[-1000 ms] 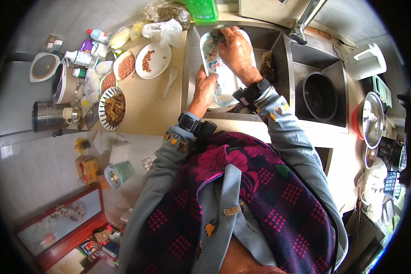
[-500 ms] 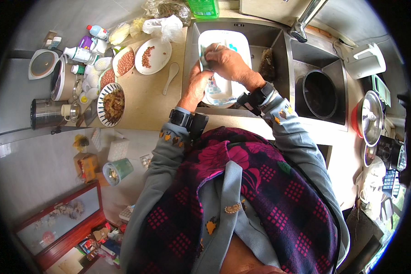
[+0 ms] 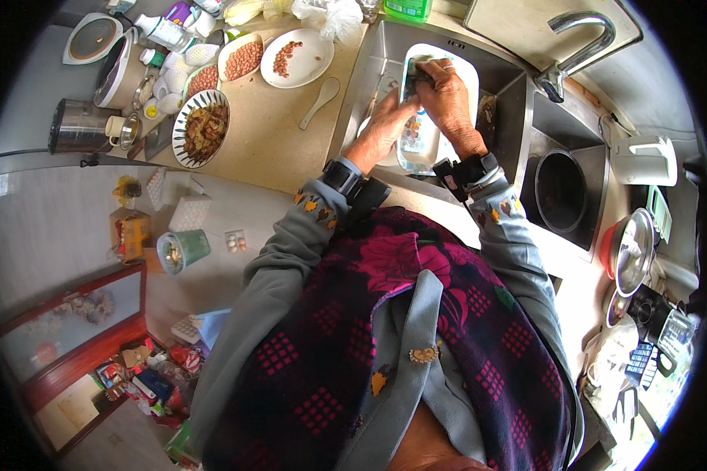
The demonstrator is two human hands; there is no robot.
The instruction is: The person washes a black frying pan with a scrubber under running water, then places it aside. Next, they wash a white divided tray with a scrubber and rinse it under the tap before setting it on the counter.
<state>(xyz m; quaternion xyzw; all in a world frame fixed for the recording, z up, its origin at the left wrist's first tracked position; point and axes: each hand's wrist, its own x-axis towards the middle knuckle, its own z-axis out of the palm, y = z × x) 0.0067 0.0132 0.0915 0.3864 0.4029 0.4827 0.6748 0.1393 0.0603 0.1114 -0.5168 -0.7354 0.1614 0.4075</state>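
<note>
- One white rectangular dish [image 3: 426, 153], patterned inside, was at one o'clock, within the outline of the left basin [image 3: 381, 59].
- The left hand [image 3: 386, 127] was clamped on the dish's nine-o'clock side, fingertips partly hidden.
- The right hand [image 3: 446, 100] pressed a dark pad [image 3: 422, 75], mostly hidden, inside the dish, close against the left.
- At ten o'clock, a bowl [image 3: 179, 135] of brown food [image 3: 204, 129] rested on the tabletop [image 3: 275, 141].
- Toward three o'clock, a black pot [image 3: 560, 191] stood in the right basin [image 3: 554, 125].
</note>
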